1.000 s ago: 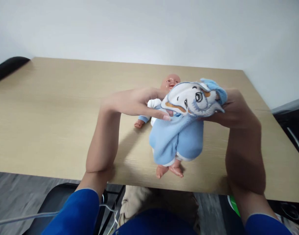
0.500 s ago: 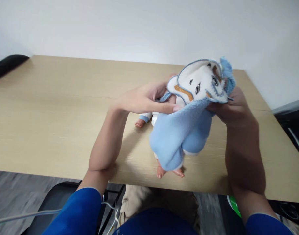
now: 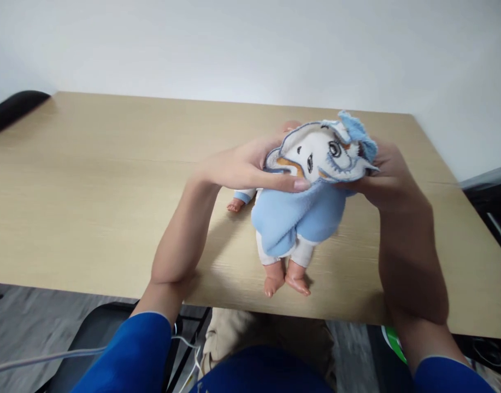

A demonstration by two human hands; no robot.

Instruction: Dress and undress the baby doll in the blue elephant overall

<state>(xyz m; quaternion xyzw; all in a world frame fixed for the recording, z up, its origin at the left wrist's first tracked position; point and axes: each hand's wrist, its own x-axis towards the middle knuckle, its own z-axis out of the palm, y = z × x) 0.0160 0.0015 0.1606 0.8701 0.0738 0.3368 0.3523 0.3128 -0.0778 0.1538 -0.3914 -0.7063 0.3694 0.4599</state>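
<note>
A baby doll lies on its back on the table, its bare feet towards me and one small hand out at the left. Over its body drapes a light-blue fleece garment with a white embroidered animal face that is crumpled at the top. My left hand grips the garment's left edge, thumb on top. On the other side my right hand is closed on the garment's right edge, its fingers partly hidden beneath the cloth. The doll's head is mostly hidden behind the cloth and my hands.
The wooden table reaches back to a white wall. A black chair stands below the near edge at left, with a pale cable across it. Another dark chair back is at the far left.
Both hands have brought the bunched garment lower and slightly left. Its bottom edge has risen, so more of the doll's white trouser legs and feet shows.
</note>
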